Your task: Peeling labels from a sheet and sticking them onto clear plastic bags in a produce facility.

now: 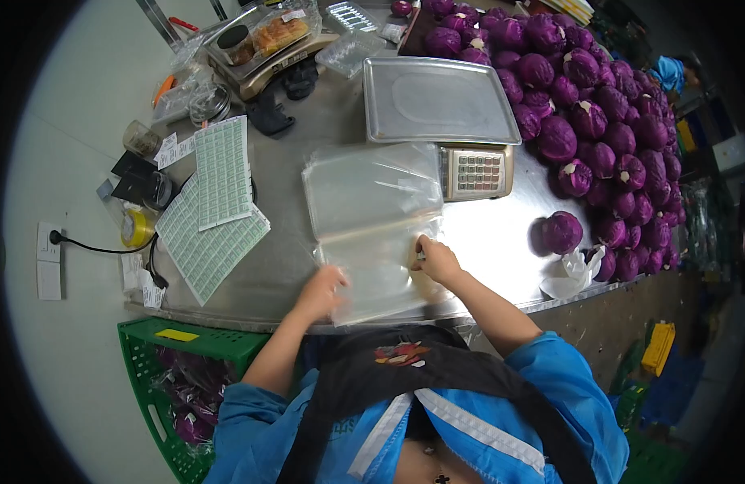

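A stack of clear plastic bags (pixel 378 187) lies on the steel table in front of me, and a loose clear plastic bag (pixel 372 284) spreads over its near part. My right hand (pixel 437 261) has thumb and forefinger curled on the right side of the loose bag, pinching the film. At the bag's left edge is my left hand (pixel 321 294), blurred by motion; whether its fingers grip the film cannot be made out. Beyond the stack stands a weighing scale with a steel pan (pixel 439 100) and a keypad (pixel 478 172), its left part covered by the bags.
Red cabbages (pixel 590 121) are heaped at the right, with one single cabbage (pixel 561 232) nearer me beside crumpled white plastic (pixel 572 275). Green label sheets (pixel 218 242) and yellow tape (pixel 136 228) lie left. Below the table's left edge, a green crate (pixel 227 342) holds bagged cabbages (pixel 194 417).
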A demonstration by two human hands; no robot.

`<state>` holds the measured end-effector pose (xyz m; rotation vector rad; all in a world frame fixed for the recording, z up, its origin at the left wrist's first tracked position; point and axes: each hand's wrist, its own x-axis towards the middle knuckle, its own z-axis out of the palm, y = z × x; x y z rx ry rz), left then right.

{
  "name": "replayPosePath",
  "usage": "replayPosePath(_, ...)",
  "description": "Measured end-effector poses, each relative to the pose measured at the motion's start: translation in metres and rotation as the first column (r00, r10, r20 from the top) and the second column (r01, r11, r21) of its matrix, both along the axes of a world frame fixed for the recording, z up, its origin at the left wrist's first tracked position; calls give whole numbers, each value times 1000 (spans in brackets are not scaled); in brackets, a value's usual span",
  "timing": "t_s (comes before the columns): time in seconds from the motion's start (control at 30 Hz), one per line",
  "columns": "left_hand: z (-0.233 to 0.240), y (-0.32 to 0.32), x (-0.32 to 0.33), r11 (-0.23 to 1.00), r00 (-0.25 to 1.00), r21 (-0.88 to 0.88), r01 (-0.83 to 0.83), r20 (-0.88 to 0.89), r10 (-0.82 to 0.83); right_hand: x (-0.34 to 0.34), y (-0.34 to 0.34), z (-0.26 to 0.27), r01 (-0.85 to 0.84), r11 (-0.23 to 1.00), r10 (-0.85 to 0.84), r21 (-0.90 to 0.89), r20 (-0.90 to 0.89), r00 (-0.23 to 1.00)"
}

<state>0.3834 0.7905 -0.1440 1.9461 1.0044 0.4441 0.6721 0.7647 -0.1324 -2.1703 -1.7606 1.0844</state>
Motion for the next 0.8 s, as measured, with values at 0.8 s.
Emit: replayPosePath(0.8, 16, 3, 10, 989, 973, 2, 151, -178, -148, 38, -3, 9, 714, 696, -584, 84, -512, 630)
